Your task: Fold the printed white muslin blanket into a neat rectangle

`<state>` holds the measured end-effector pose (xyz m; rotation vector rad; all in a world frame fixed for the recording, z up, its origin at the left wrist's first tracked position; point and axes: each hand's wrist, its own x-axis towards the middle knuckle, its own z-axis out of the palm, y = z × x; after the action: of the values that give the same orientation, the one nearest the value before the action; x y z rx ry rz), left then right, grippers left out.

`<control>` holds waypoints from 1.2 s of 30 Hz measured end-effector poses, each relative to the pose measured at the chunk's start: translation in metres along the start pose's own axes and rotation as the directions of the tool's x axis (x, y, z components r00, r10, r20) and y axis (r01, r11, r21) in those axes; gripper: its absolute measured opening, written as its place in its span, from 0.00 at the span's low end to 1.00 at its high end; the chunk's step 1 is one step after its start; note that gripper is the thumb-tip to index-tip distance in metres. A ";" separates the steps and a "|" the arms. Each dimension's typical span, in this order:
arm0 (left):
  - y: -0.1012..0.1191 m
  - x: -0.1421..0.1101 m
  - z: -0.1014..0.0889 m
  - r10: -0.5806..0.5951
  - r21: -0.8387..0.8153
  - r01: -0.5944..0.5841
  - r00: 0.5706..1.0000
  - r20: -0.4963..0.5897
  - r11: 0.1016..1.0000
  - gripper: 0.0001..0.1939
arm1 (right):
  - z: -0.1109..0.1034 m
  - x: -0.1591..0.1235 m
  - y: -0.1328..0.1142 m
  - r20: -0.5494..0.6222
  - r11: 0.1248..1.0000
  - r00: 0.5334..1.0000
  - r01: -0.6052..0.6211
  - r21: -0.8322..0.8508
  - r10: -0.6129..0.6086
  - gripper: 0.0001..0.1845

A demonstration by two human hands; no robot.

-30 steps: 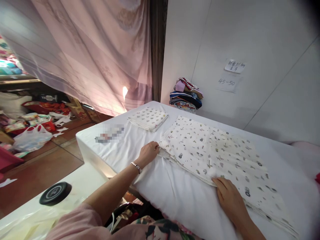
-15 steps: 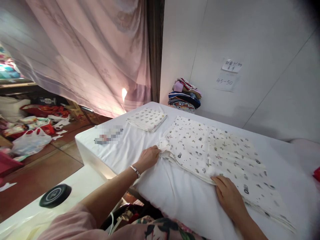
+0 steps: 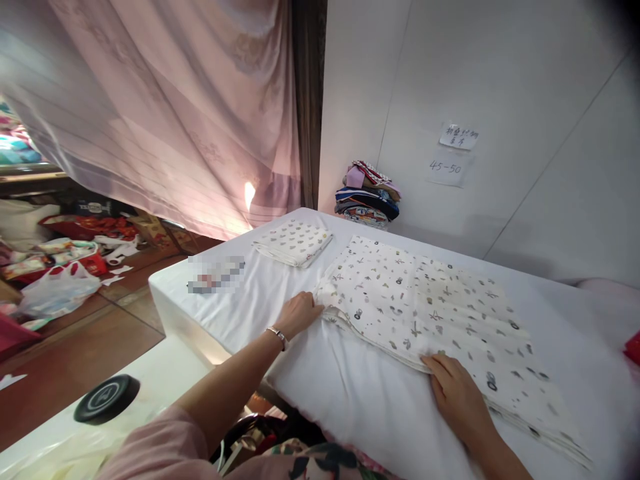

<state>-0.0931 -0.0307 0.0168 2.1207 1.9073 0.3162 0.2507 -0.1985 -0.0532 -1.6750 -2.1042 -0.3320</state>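
Note:
A white cloth (image 3: 400, 303) printed with small grey, green and black motifs lies folded in layers across the white-covered table. At its near left corner, my left hand (image 3: 299, 315), with a bracelet on the wrist, grips the edge in closed fingers. Along the front edge my right hand (image 3: 456, 390) pinches the layered hem, its fingertips on top and the thumb mostly out of sight. Between the hands the hem curves and gapes slightly. A smaller folded cloth (image 3: 293, 243) with a similar print rests farther back on the left.
A blurred-out flat item (image 3: 215, 275) lies on the table's left part. Folded fabrics (image 3: 369, 193) are stacked by the wall, beneath handwritten papers (image 3: 446, 168). A black round object (image 3: 107, 399) sits on a white surface at lower left. Bags (image 3: 60, 290) cover the floor beyond, beside a pink curtain (image 3: 200, 113).
The view has shifted slightly. My left hand's fingers have changed posture a little at the cloth's corner; my right hand stays at the front edge.

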 end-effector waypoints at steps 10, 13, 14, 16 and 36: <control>0.002 0.011 -0.001 -0.011 -0.176 0.021 0.998 0.055 0.984 0.05 | 0.000 0.000 0.000 0.008 1.000 1.000 0.002 0.005 -0.002 0.16; 0.005 0.023 -0.016 -0.009 -0.313 0.022 0.999 0.042 0.950 0.04 | 0.001 -0.001 0.001 -0.006 1.000 1.000 0.010 0.001 -0.010 0.16; 0.006 0.028 -0.023 -0.010 -0.364 0.021 0.999 0.033 0.931 0.05 | 0.001 -0.001 0.001 -0.008 1.000 1.000 0.012 0.002 -0.012 0.16; 0.007 0.039 -0.035 -0.015 -0.455 0.020 1.000 0.016 0.890 0.07 | 0.001 -0.001 0.001 -0.008 1.000 1.000 0.012 0.002 -0.012 0.16; -0.022 0.033 -0.009 -0.078 -0.239 0.122 0.980 0.183 0.963 0.13 | -0.003 0.001 0.000 0.012 0.999 0.999 0.032 0.007 -0.032 0.16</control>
<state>-0.1127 0.0046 0.0171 1.8204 1.7668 0.3212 0.2512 -0.1994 -0.0502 -1.6454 -2.1401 -0.3250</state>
